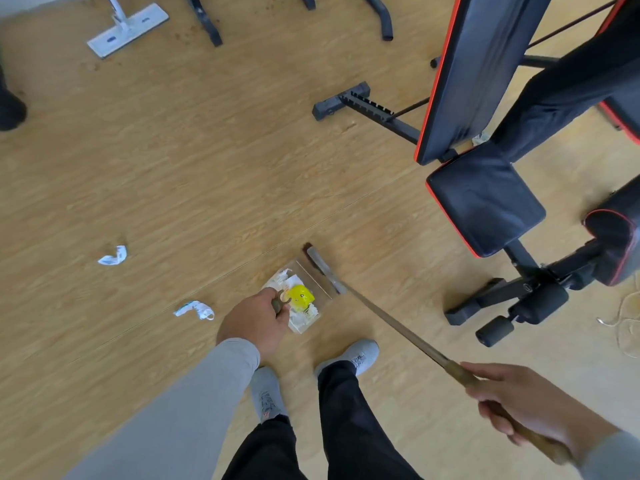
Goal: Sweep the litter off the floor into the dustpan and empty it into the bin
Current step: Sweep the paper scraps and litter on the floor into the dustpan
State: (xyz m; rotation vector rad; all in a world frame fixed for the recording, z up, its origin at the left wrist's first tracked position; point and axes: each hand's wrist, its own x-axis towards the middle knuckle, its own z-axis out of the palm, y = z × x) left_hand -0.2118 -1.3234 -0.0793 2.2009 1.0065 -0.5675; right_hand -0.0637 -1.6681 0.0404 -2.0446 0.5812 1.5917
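A dustpan (323,284) rests on the wooden floor just ahead of my feet, holding white crumpled paper and a yellow piece of litter (302,296). My left hand (254,322) grips the top of the dustpan's upright handle. My right hand (526,403) is closed around the brown broom handle (398,325), which slants down to the broom head (323,266) at the dustpan's open edge. Two crumpled white and blue papers lie loose on the floor: one (195,309) left of my left hand, another (113,256) farther left.
A black and red weight bench (485,199) with its metal frame fills the right side. A flat white mop head (128,29) lies at the top left. Black equipment legs (207,22) stand along the top. A dark shoe (10,109) shows at the left edge. No bin is in view.
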